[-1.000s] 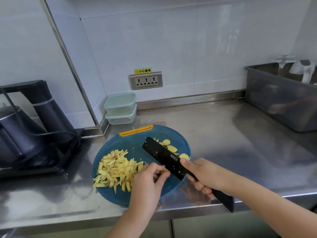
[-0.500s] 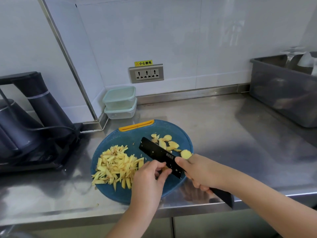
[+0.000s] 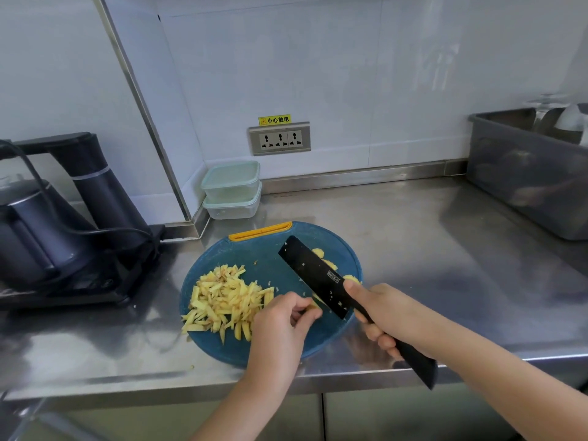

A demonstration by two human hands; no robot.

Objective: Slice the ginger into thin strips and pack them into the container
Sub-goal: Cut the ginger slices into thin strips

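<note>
A round blue cutting board (image 3: 254, 259) with an orange handle lies on the steel counter. A heap of yellow ginger strips (image 3: 222, 297) covers its left half. My right hand (image 3: 385, 316) grips a black knife (image 3: 318, 278), index finger stretched along the blade. The blade tilts over the board's right side and hides most of the ginger slices (image 3: 318, 252) behind it. My left hand (image 3: 283, 323) pinches a small ginger piece (image 3: 315, 305) right beside the blade's near edge. Two stacked lidded containers (image 3: 231, 189) stand at the back wall.
A dark kettle station (image 3: 63, 224) with a cable fills the counter's left side. A grey bin (image 3: 528, 173) holding dishes stands at the back right. A wall socket (image 3: 279, 139) sits above the containers. The counter's front edge (image 3: 159, 381) runs just below the board.
The knife blade has lifted and swung over the ginger slices, which now show less. My left hand still pinches the piece by the blade. The camera has shifted slightly.
</note>
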